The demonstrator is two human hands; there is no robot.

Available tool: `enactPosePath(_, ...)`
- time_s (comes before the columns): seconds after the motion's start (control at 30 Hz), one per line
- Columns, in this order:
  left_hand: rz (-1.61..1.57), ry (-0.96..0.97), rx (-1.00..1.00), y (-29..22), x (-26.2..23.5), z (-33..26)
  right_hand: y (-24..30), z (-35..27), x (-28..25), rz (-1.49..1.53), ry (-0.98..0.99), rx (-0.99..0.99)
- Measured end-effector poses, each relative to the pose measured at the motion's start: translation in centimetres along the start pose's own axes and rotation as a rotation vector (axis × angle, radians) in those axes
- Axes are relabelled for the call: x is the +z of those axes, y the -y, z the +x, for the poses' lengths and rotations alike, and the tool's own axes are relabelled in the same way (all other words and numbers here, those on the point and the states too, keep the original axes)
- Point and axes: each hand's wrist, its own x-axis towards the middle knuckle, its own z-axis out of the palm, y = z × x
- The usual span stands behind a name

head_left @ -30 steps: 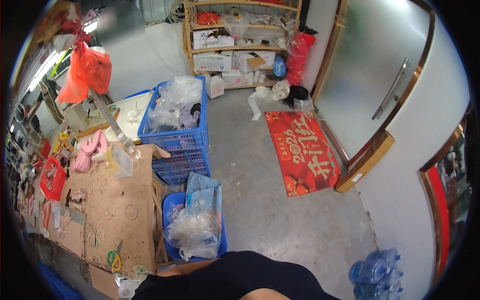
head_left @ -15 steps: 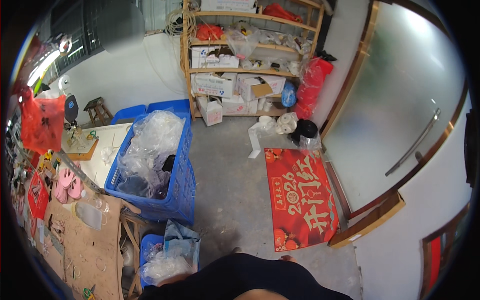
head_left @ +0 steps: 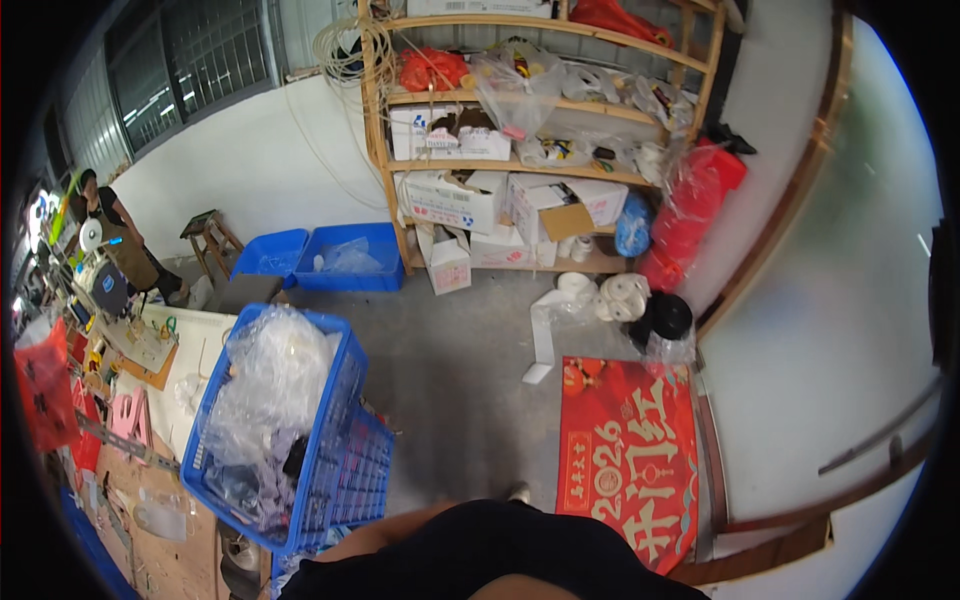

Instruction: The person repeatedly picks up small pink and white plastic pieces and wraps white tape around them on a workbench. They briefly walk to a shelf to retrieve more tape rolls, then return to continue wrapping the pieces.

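Note:
Neither of my hands shows; a bare left forearm (head_left: 375, 532) comes out beside my dark top at the lower edge. Closest to that arm stands a tall blue plastic basket (head_left: 335, 455), with a second blue crate wall beneath it. The basket holds a heap of clear plastic bags (head_left: 275, 365) over grey and dark pieces of cloth (head_left: 262, 470). The tip of one shoe (head_left: 519, 492) pokes out past my top on the grey floor (head_left: 445, 400).
A wooden shelf (head_left: 590, 105) carries cardboard boxes (head_left: 455, 200) and bags. Red wrapped rolls (head_left: 695, 215) and white rolls (head_left: 622, 297) stand beside it. A red mat (head_left: 625, 450) lies before a glass door (head_left: 850, 330). Left are a cluttered worktable (head_left: 160, 480), blue tubs (head_left: 350, 255), a stool (head_left: 210, 235) and a person (head_left: 125, 240).
My view has shifted forward, toward the shelf. The basket and mat now sit lower in view, and a person has appeared at the far left. More of my left forearm shows.

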Motion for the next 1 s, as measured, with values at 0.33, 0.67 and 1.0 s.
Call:
enactPosePath(0.33,-0.257,0.084,-0.426,3.5,-10.6,7.1,20.9,22.5,-21.8,-0.027,-0.027,-0.316)
enactPosePath(0.67,-0.252,0.268,-0.255,9.8,-25.2,27.7,23.6,31.5,-33.7,0.05,0.419,-0.113)
enactPosePath(1.0,-0.283,0.441,-0.299,9.7,-34.3,41.4,27.8,44.5,-45.2,0.234,0.81,-0.133)
